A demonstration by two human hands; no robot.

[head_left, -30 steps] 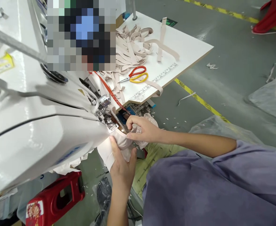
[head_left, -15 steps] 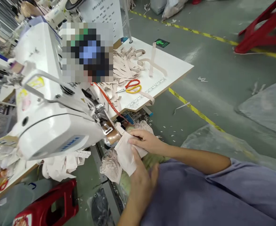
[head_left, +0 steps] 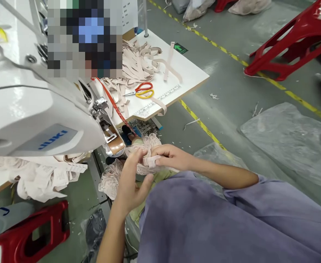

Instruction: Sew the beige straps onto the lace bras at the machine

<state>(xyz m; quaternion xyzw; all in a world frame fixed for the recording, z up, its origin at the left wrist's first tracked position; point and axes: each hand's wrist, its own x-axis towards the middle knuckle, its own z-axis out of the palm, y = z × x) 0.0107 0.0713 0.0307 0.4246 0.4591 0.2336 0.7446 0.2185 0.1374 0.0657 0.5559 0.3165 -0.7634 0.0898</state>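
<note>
My right hand (head_left: 173, 156) pinches a folded pale pink fabric band (head_left: 151, 161) between thumb and fingers, just in front of the sewing machine. Beside that band my left hand (head_left: 133, 179) is open, its thumb held apart and its fingertips near or touching the cloth. Gathered pale pink lace (head_left: 109, 180) hangs below the machine's narrow arm, left of my left hand, and more lace (head_left: 152, 140) bunches behind the band. The white sewing machine (head_left: 34, 113) stands to the left, with its metal presser foot (head_left: 111, 136) clear of the cloth in my hands.
On the white table (head_left: 193, 75) lie beige strips (head_left: 138, 62), scissors (head_left: 144, 90) with red and yellow handles, and a printed ruler (head_left: 160, 99). Below left are hanging fabric pieces (head_left: 51, 179) and a red stool (head_left: 51, 226). Another red stool (head_left: 289, 47) and plastic bags (head_left: 283, 135) stand right.
The flat pale panel has left the machine's end and is now folded in my right hand. My left hand has lifted off it and opened. The view has shifted closer to the machine.
</note>
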